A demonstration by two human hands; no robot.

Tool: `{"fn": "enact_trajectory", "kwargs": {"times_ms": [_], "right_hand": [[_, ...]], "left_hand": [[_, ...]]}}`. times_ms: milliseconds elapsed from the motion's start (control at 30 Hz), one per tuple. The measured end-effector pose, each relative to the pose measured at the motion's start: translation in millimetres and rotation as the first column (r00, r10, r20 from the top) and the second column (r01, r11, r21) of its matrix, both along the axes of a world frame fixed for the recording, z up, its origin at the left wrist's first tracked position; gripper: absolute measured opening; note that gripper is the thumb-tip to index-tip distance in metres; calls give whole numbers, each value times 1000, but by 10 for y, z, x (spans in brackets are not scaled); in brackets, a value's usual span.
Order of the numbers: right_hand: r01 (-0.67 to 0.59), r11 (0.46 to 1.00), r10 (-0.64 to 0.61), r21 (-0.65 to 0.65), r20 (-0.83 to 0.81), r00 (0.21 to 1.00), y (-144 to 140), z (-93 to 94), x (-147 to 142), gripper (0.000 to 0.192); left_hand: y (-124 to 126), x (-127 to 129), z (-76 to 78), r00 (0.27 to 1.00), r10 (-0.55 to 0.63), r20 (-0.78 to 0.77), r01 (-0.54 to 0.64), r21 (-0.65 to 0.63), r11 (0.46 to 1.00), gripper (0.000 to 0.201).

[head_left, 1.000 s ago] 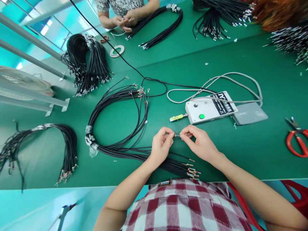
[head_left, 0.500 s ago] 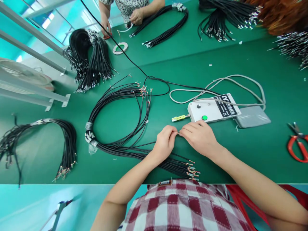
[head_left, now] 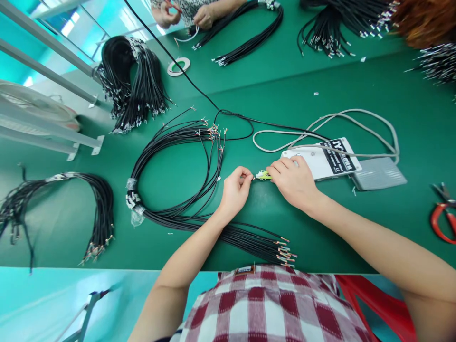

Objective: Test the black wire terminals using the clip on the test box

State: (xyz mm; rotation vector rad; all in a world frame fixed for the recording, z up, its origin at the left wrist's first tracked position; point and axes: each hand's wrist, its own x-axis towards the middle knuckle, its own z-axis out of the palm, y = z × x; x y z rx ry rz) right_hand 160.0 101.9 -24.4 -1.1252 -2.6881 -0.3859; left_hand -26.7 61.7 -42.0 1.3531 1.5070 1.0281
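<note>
1. Left hand (head_left: pixel 233 190) is pinched shut on the end of a thin black wire (head_left: pixel 228 223); fingertips sit just left of the yellow-green nozzle (head_left: pixel 262 175) that sticks out of the white control box (head_left: pixel 322 164).
2. Right hand (head_left: pixel 294 183) is closed too, thumb & forefinger right at the nozzle, meeting the left fingertips. It seems to steady the wire tip; can't tell if it grips wire, nozzle or both.
3. The wire trails back under the left wrist to the loose black bundle (head_left: pixel 256 242) at the near tabletop (head_left: pixel 356 95) edge, bare copper tips fanned to the right.
4. Judgement, doing it well: keep the tip straight & in line w/ the nozzle opening, pinch close to the end so it doesn't buckle, feed gently, keep the other strands clear.
5. The grey foot pedal (head_left: pixel 377 173) touches the box's right end, its grey cable (head_left: pixel 320 126) looped behind.
6. Hard to see: the wire tip itself is hidden by the fingertips, so whether it is inside the nozzle can't be told. The right hand covers the box's front left part, controls incl.
7. Cut off: red-handled scissors (head_left: pixel 441 218) at the right edge; another person's hands (head_left: pixel 185 14) at the top, partly out of frame.
</note>
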Motion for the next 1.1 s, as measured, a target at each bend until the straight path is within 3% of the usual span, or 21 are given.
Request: {"fn": "enact_trajectory", "kwargs": {"times_ms": [533,700,867,1100], "right_hand": [[9,990,-5,-144,27,1000,54,115,-35,11],[-35,994,14,-103,-200,980,-103,209,238,22],[194,977,-210,-85,-479,852,-473,62,710,17],[233,970,-235,-64,-473,849,-669,-176,740,18]], "left_hand": [[62,61,-96,996,10,-92,-8,21,1000,9],[57,66,-106,997,20,-73,-20,7,1000,8],[54,58,-88,998,16,-64,-17,-9,1000,9],[52,59,-81,995,23,-93,-25,-21,999,8]]}}
